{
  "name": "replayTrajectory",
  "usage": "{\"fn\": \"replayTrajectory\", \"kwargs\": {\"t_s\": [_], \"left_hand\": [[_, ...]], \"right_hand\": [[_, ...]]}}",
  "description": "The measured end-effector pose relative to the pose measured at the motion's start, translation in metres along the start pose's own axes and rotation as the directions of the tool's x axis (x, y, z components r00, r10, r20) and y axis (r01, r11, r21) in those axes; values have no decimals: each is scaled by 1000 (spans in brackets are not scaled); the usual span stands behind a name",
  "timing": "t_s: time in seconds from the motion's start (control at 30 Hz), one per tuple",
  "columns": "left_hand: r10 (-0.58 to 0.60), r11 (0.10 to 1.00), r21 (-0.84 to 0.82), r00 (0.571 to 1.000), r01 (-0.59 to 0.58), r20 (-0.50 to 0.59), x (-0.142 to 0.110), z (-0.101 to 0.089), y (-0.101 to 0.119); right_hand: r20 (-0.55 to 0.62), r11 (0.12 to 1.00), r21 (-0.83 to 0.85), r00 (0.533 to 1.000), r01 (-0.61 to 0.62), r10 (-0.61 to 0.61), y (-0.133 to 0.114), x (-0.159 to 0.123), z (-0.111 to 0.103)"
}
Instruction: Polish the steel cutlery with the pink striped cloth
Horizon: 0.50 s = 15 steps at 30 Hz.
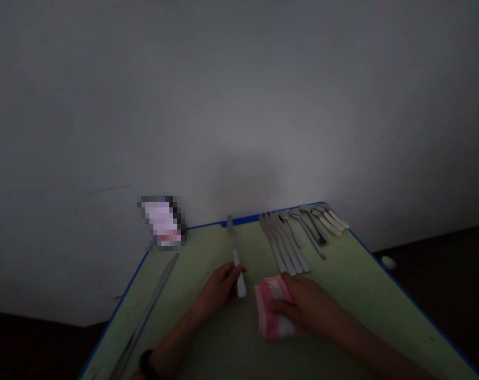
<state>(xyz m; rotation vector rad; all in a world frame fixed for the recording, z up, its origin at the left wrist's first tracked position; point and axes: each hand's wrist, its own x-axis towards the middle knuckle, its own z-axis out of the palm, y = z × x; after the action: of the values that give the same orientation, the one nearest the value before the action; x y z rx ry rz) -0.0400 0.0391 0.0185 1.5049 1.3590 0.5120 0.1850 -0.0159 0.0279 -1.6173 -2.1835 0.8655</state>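
Observation:
My left hand (pixel 219 287) lies on the green table (pixel 191 322), its fingertips touching the white handle of a table knife (pixel 235 256) that points away towards the wall. My right hand (pixel 308 306) rests on a folded pink and white cloth (pixel 273 311), fingers curled over its far edge. The cloth sits just right of the knife's handle. Beyond my right hand, several metal knives (pixel 284 245) lie side by side, with spoons (pixel 312 227) further right.
A long metal blade (pixel 152 303) lies diagonally at the table's left side. A blurred-out pinkish object (pixel 162 221) stands at the far left corner against the grey wall. The table has a blue edge (pixel 401 293); dark floor lies right of it.

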Motion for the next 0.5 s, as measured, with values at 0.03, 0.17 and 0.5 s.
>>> {"fn": "replayTrajectory", "kwargs": {"t_s": [0.03,0.17,0.5], "left_hand": [[-12,1000,2,999,12,37,3,4,2],[-45,999,12,981,44,187,18,20,11],[-90,995,56,951,77,296,58,39,29]], "right_hand": [[4,999,-24,1000,-22,22,4,-3,-4],[81,998,-55,996,-23,28,25,-12,-23],[148,999,42,989,22,-28,75,-17,-49]]}}
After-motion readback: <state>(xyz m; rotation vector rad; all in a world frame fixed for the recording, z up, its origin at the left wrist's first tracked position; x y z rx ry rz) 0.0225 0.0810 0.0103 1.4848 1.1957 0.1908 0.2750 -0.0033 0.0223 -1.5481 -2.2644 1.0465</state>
